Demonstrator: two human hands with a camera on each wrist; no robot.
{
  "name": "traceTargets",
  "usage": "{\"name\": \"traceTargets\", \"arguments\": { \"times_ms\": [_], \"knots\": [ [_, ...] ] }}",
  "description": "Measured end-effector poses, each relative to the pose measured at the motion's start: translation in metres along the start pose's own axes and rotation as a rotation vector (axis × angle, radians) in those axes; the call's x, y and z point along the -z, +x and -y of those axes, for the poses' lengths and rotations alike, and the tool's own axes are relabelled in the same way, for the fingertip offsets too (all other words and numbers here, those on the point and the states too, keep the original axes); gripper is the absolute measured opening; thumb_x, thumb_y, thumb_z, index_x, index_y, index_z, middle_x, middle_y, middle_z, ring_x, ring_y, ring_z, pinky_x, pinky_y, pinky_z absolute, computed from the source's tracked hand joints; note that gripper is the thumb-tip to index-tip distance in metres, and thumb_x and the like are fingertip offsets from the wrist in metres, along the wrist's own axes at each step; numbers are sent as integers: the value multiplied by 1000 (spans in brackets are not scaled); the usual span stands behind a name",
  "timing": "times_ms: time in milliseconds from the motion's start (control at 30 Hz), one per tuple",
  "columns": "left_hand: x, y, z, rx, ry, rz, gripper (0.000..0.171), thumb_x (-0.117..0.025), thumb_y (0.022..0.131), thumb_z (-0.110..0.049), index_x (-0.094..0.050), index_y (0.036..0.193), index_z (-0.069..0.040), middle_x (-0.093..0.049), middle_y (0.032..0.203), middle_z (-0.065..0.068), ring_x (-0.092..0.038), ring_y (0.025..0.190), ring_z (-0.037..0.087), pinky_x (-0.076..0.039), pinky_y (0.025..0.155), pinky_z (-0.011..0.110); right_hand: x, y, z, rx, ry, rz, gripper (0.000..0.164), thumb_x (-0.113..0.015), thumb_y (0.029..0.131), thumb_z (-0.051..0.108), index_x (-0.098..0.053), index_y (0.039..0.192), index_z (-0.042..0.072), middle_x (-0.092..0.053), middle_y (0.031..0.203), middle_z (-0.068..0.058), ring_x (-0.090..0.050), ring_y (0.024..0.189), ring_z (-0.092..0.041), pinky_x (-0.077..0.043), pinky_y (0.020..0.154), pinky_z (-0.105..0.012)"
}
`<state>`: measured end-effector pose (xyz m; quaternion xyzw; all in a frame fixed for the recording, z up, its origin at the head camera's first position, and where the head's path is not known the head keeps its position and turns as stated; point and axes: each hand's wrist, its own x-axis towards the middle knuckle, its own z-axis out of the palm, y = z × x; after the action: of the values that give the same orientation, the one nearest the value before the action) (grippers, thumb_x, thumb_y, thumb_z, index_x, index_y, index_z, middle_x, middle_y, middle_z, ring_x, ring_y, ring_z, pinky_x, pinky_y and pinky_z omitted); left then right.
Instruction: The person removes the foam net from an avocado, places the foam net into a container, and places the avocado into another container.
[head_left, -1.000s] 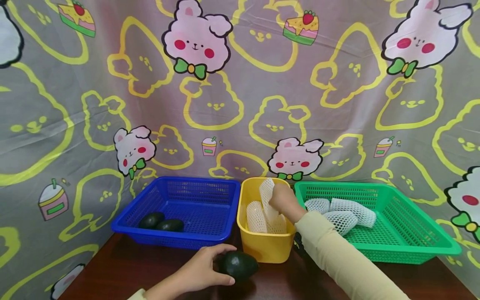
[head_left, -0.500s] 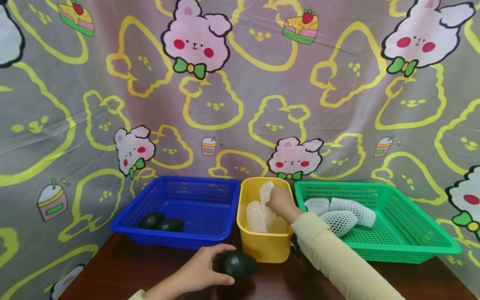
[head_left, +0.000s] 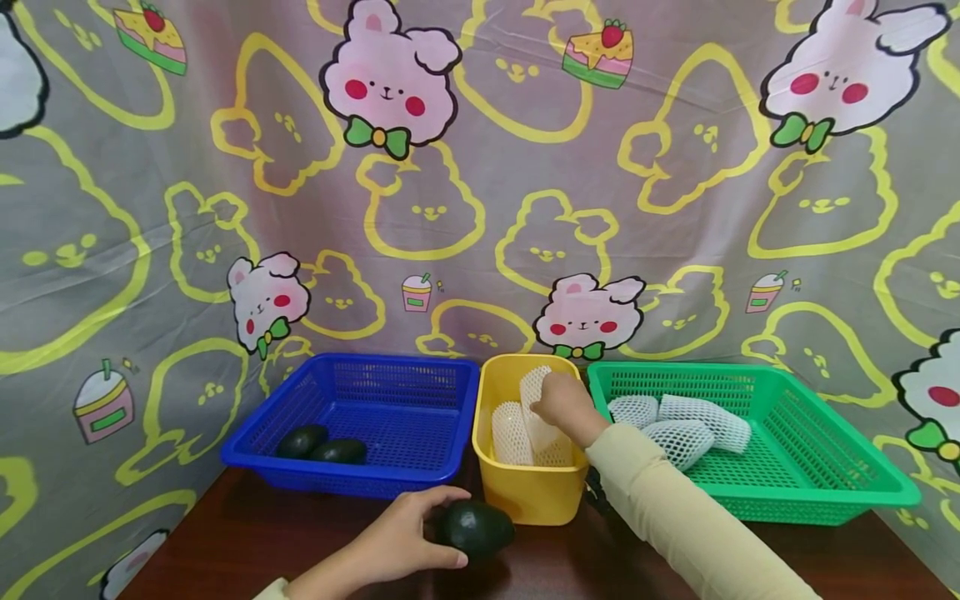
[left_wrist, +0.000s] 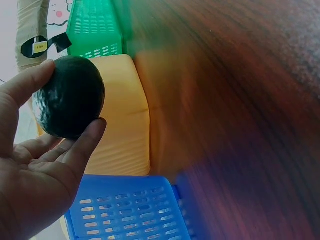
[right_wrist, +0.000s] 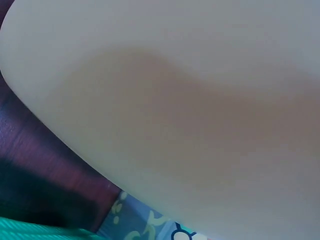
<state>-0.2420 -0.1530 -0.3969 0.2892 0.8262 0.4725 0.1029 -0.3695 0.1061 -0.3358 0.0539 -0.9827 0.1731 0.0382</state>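
A dark green avocado (head_left: pixel 476 531) is in my left hand (head_left: pixel 401 537), thumb and fingers round its blunt end, in front of the yellow bin (head_left: pixel 534 497). In the left wrist view the avocado (left_wrist: pixel 70 97) shows up close between thumb and fingers. My right hand (head_left: pixel 566 404) reaches into the bin and pinches a white foam net sleeve (head_left: pixel 535 392) that stands upright there. Its fingertips are partly hidden. Other foam nets (head_left: pixel 512 433) lie beside it in the bin. A pale, blurred surface fills most of the right wrist view, and no hand shows there.
Left of the bin, a blue basket (head_left: pixel 352 482) holds two avocados (head_left: pixel 340 451). On the right, a green basket (head_left: pixel 795 510) holds several net-wrapped pieces (head_left: pixel 678 443). All stand on a dark wooden table (head_left: pixel 225 533) before a patterned curtain (head_left: pixel 480 192).
The net sleeve under my right hand has sunk slightly and its top leans a little to the right. My left hand and the avocado stay nearly still.
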Motion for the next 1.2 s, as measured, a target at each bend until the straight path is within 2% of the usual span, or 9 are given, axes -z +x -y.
{"name": "traceTargets", "arguments": {
  "times_ms": [367,467,633,700,767,867,967,1200],
  "knots": [
    [2,-3,-2,-54,33,-30,59,-85,74,-23,-59,126,-8,-66,107,-1,-64,90,9,-54,70,24,12,-6,4,49,-42,-21,29,-73,87,23,-58,71,4,-50,62,-4,-52,61,-20,-47,60,-32],
    [4,-4,-4,-57,49,-36,60,-85,74,-25,-59,126,-9,-66,109,0,-64,89,9,-54,70,25,18,-10,6,68,-49,-44,35,-74,87,26,-55,65,6,-44,57,-2,-49,56,-19,-44,56,-30],
    [10,-8,-8,-57,76,-54,62,-85,74,-25,-58,127,-6,-65,113,4,-64,92,10,-53,72,25,27,-20,11,71,8,-60,41,-75,85,31,-52,62,7,-38,55,-1,-43,50,-17,-37,49,-26],
    [12,-9,-9,-59,77,-60,63,-85,74,-25,-58,127,-5,-65,115,6,-64,93,10,-53,73,25,29,-24,13,66,29,-49,40,-76,85,33,-54,65,6,-40,56,-2,-44,51,-18,-38,48,-26],
    [14,-10,-11,-61,71,-62,63,-85,74,-25,-58,128,-6,-64,116,8,-65,95,11,-53,73,25,31,-28,14,77,37,-48,37,-77,84,33,-59,71,4,-49,61,-4,-49,55,-20,-43,51,-28],
    [18,-13,-14,-53,60,-65,63,-84,75,-25,-57,129,-6,-64,117,10,-65,96,12,-54,73,25,32,-33,15,108,62,-62,37,-77,83,33,-68,88,-2,-66,81,-11,-62,72,-25,-54,64,-36],
    [25,-15,-17,-40,57,-67,63,-83,77,-26,-56,130,-5,-64,117,10,-65,97,14,-54,74,25,33,-39,16,154,113,-88,44,-78,83,32,-69,105,-5,-69,100,-16,-66,84,-27,-55,73,-41],
    [42,-20,-23,-36,69,-113,61,-82,79,-28,-56,131,-7,-62,121,8,-64,99,20,-53,78,27,30,-53,16,207,262,-110,37,-77,84,27,-69,106,-2,-69,87,-7,-65,78,-20,-55,67,-35]
  ]
}}
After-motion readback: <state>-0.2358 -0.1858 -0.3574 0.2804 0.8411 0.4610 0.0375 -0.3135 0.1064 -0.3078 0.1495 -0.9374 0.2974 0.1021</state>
